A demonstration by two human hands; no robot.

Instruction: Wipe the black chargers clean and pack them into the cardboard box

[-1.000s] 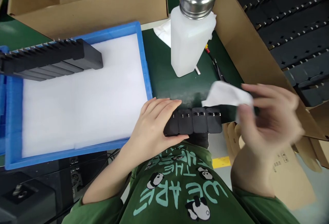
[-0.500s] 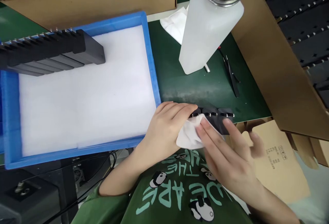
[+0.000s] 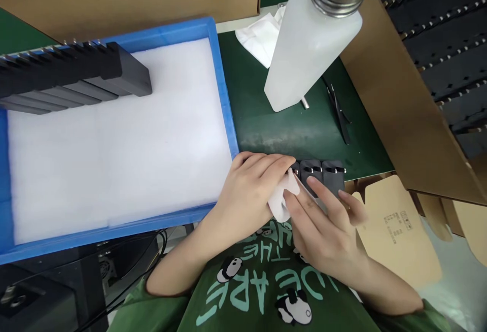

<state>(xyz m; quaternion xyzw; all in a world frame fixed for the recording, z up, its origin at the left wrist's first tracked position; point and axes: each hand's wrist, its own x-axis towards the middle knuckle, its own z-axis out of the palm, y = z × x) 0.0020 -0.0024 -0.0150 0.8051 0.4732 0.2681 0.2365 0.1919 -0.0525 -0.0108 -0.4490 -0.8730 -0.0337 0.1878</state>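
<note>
A row of black plug adapters (image 3: pixel 333 180) with metal prongs lies at the front edge of the green table. My left hand (image 3: pixel 251 187) is wrapped over the row's left end, and its fingers hide that part. With bent fingers, my right hand (image 3: pixel 329 230) presses a crumpled white cloth (image 3: pixel 280 204) against the front side of the adapters, close to my left hand. The right thumb and some fingers stand apart from the cloth. Two adapters at the right end show plainly.
A blue tray (image 3: pixel 223 98) lined with white foam stands left, bearing a row of black adapters (image 3: pixel 110 75). Behind the work are a white bottle (image 3: pixel 310 50), white wipes (image 3: pixel 261 37) and black tweezers (image 3: pixel 338 113). An open carton (image 3: pixel 414 113) with more adapters stands right.
My right hand has slid left along the adapters with the cloth, which is now more bunched up. More of the row's right end shows. My left hand keeps its hold.
</note>
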